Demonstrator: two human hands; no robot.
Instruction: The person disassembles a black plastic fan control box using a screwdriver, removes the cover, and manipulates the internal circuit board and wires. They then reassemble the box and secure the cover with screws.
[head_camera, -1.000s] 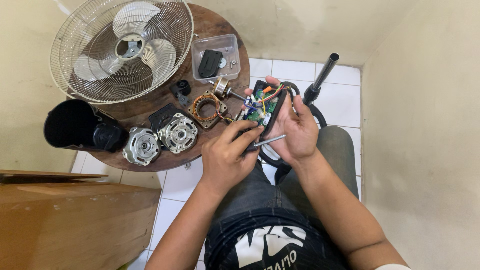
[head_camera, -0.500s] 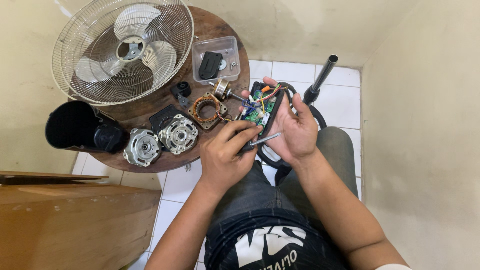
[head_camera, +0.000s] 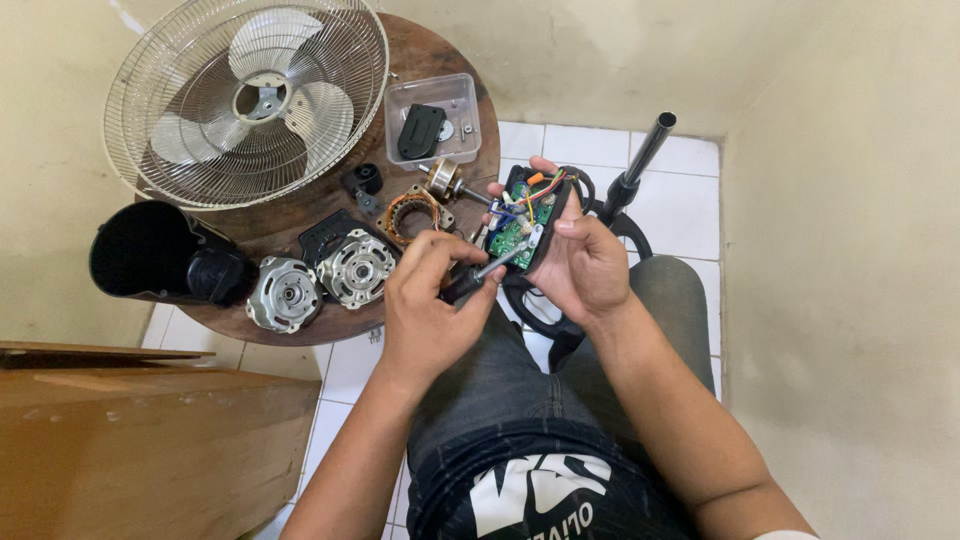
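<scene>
Left hand (head_camera: 428, 315) grips a screwdriver (head_camera: 485, 272) angled up-right into the upright control box (head_camera: 530, 220) the right hand (head_camera: 585, 265) clasps, above a round wooden table (head_camera: 300, 215) and white tiles (head_camera: 350, 365).

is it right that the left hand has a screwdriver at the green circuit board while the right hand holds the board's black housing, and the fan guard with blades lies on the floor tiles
Not quite. The head view shows the fan guard with its blades lying on the round wooden table, not on the floor tiles. The rest holds: the left hand has a screwdriver at the green circuit board, and the right hand holds its black housing.
</scene>
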